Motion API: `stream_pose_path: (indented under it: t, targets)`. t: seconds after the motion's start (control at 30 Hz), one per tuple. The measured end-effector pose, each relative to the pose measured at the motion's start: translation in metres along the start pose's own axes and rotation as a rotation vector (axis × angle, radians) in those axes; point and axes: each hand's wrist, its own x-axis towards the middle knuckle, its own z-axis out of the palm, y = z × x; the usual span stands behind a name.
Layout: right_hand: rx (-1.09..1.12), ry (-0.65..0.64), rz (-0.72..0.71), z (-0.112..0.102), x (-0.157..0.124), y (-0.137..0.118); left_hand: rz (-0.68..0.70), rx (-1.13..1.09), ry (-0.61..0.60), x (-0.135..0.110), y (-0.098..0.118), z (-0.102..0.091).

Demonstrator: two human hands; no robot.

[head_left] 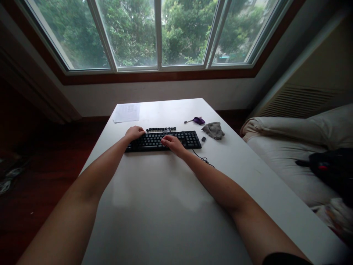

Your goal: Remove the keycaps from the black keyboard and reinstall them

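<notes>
A black keyboard (154, 145) lies across the white table. My left hand (135, 132) grips its far left corner, with the fingers curled over the edge. Above the middle of the keys, my right hand (172, 142) has its thumb and fingers closed together; whatever they may hold is too small to make out. Behind the keyboard, several loose black keycaps (157, 129) stand in a row. One small dark piece (203, 139) sits just off the keyboard's right end. The keyboard's cable (202, 158) lies loosely on the near right side.
A purple-handled brush (198, 120) and a crumpled grey cloth (213, 130) lie at the right of the white table (154, 206). Printed paper (127, 112) is at the far left corner. To the right stands a pale sofa (275, 154) with a black bag (331, 169).
</notes>
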Motion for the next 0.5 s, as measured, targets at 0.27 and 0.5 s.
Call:
stream_pose_path:
  t: [0.27,0.5]
  targets:
    - [-0.004,-0.009,-0.005,-0.002,0.002,0.007,-0.152,-0.069,0.052,0.001,-0.001,0.017]
    - [0.038,-0.016,0.011,-0.002,0.003,0.006,-0.105,-0.104,0.043,0.0,-0.001,0.019]
